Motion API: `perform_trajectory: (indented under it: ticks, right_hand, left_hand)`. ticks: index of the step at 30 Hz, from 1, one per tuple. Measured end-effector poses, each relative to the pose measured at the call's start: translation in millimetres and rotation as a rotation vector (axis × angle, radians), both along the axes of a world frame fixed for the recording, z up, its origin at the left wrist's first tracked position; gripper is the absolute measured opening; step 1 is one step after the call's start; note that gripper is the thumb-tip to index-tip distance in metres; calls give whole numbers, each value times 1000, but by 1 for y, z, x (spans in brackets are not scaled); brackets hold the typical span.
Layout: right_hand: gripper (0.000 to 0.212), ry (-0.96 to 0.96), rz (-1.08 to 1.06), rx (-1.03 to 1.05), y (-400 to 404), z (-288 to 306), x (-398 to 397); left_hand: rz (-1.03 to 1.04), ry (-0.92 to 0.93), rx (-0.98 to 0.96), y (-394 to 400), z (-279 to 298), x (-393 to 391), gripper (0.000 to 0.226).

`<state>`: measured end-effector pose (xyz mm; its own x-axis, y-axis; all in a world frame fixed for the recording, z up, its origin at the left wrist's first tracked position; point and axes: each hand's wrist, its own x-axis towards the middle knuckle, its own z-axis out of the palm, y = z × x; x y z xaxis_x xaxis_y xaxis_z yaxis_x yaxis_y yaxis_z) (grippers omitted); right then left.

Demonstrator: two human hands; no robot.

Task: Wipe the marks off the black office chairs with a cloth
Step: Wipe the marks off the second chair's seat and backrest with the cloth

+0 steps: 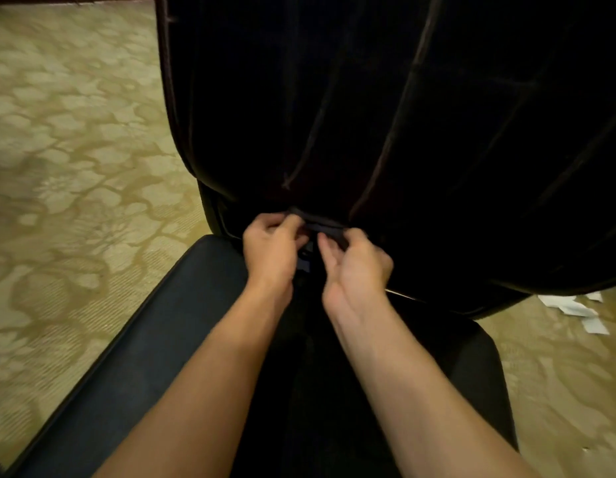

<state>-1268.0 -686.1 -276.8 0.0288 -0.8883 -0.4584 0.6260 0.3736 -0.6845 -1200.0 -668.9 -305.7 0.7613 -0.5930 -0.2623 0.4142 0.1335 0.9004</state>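
Both bare forearms reach fwd from the bottom of the view and meet at the junction where the seat joins the backrest of a black upholstered office chair [385, 108]. The backrest fills the top centre and right, very dark, w/ faint vertical stitched seams running down it. The seat shows as a dark padded surface w/ a rounded edge along the lower left.

Between the hands is a small dark cloth [325, 229], bunched into a narrow strip, sitting right at the base of the backrest. Colour hard to tell in the low light, looks dark blue-black. Left hand [272, 250] has fingers curled in, pinching the left end of the cloth. Right hand [354, 267] has thumb and fingers curled around the right end, palm side partly facing the camera. The two hands are just beside each other, nearly touching, w/ a bit of the cloth hanging in the gap betw. them.

Floor is a beige-gold carpet w/ a pale floral pattern [75, 160], on both sides of the chair. At right, near the chair's edge, some white paper scraps [575, 310] lie on the carpet. Frame is a bit motion-blurred, so no marks on the chair can be made out.
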Motion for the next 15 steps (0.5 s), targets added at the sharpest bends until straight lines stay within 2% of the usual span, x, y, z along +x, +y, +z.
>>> perform_trajectory:
  ticks: [3,7,10,15]
  right_hand:
    - [12,-30,72,34,10,-3,43]
    - [16,-100,186,86,24,0,87]
    - [21,-96,200,63,27,-5,96]
    - [22,-145,255,-25,28,-1,61]
  left_hand:
    - [112,-20,-4,12,-3,34,1]
    - [253,-4,-46,20,-4,73,7]
    - [202,86,-86,20,1,86,4]
    - [196,22,-53,25,15,66,6]
